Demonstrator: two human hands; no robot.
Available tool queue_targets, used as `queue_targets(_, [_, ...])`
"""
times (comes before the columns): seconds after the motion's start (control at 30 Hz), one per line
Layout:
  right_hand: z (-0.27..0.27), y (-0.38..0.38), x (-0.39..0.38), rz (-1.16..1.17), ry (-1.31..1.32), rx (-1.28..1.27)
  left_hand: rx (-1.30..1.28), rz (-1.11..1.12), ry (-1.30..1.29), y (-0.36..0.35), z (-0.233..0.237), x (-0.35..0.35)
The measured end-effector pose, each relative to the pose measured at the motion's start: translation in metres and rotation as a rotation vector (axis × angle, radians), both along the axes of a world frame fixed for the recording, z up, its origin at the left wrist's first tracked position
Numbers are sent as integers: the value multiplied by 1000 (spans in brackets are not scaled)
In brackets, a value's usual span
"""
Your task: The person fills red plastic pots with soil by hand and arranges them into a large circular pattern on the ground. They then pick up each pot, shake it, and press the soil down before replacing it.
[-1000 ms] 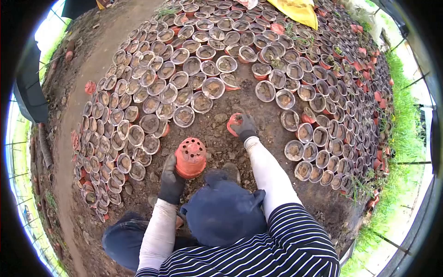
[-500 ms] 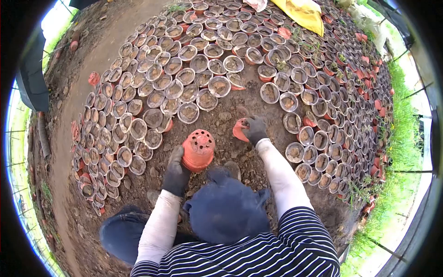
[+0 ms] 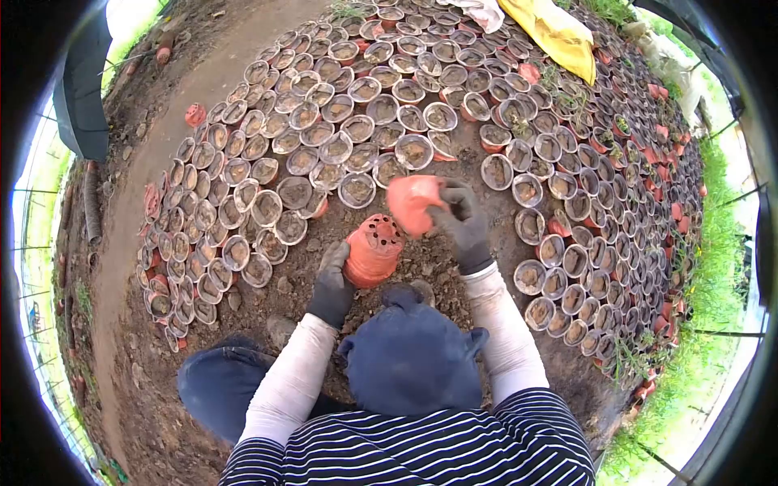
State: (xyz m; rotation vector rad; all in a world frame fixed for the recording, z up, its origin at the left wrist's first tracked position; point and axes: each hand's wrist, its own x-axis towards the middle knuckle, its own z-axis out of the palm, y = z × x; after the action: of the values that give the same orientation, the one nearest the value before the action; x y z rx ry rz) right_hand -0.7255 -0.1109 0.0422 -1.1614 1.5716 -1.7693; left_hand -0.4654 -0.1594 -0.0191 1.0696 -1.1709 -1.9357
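Observation:
My left hand (image 3: 332, 287), in a dark glove, is wrapped round the side of an upturned red plant pot (image 3: 373, 259) with drainage holes in its base. The pot tilts slightly, base toward me. In my gloved right hand (image 3: 466, 225) is another red plant pot (image 3: 410, 202), gripped at its right side and slightly blurred. This second pot is just above and right of the first one's base and overlaps its edge in this view. Bare brown soil (image 3: 433, 271) lies beneath both hands.
Rows of soil-filled pots (image 3: 357, 188) curve round the soil patch, left, ahead and right. A yellow sack (image 3: 559, 36) lies across the far pots. A dirt path (image 3: 154, 170) runs along the left, and grass (image 3: 713, 243) borders the right. My knees are close below my hands.
My right hand has raised its red pot from near the soil and brought it left, up to the upturned pot. My left hand keeps its hold. The camera view has shifted slightly.

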Motion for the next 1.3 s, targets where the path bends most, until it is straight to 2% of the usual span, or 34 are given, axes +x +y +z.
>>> queue_targets(0.03, [13,-1,13,74,52,-13,3,23,7,2,3,-3])
queue_targets(0.13, [27,-6,44,310,428,20,73,133,83,7,23,-13])
queue_targets(0.23, [13,-8,65,243,133,-41,-276,-54,-126,9,25,-5])
queue_targets(0.27, [10,-4,67,258,50,60,-280,-48,-139,10,23,-4])
queue_targets(0.37, [3,-6,75,306,-262,-11,-277,-38,-155,10,17,-2])
queue_targets(0.4, [-2,-5,78,340,-242,23,-263,-36,-146,9,19,-2])
queue_targets(0.47, [-11,2,82,407,-204,94,-141,-27,-14,6,22,-5])
queue_targets(0.63, [-11,6,81,578,-353,172,425,-53,484,7,60,-17])
queue_targets(0.67, [-10,10,78,619,-357,217,386,-26,447,7,53,-19])
queue_targets(0.77, [-34,25,70,566,-173,110,339,36,372,6,29,-14])
queue_targets(0.8, [-70,27,52,554,101,209,355,53,369,5,25,-11])
queue_targets(0.87, [-95,37,-9,424,246,435,330,56,330,6,27,-7])
queue_targets(0.9, [-128,42,-46,118,414,589,291,40,298,7,35,-5])
queue_targets(0.93, [-111,40,-93,36,512,946,249,28,267,6,38,-3])
queue_targets(0.97, [-134,64,-134,-196,545,662,228,11,227,5,34,2])
queue_targets(1.0, [-123,78,-157,-459,569,1008,209,-4,185,4,30,10])
queue_targets(1.03, [-169,106,-196,-617,777,787,189,-17,143,3,26,12])
queue_targets(1.07, [-174,122,-215,-656,775,915,426,94,312,3,37,9])
queue_targets(1.1, [-179,135,-227,-691,770,1045,329,72,230,4,33,11])
queue_targets(1.2, [-272,141,-292,-482,417,966,30,-24,-17,5,31,18])
queue_targets(1.27, [-200,120,-249,-552,445,1211,-180,-139,-175,3,48,15])
queue_targets(1.3, [-192,115,-238,-580,433,1214,-186,-130,-180,0,48,13])
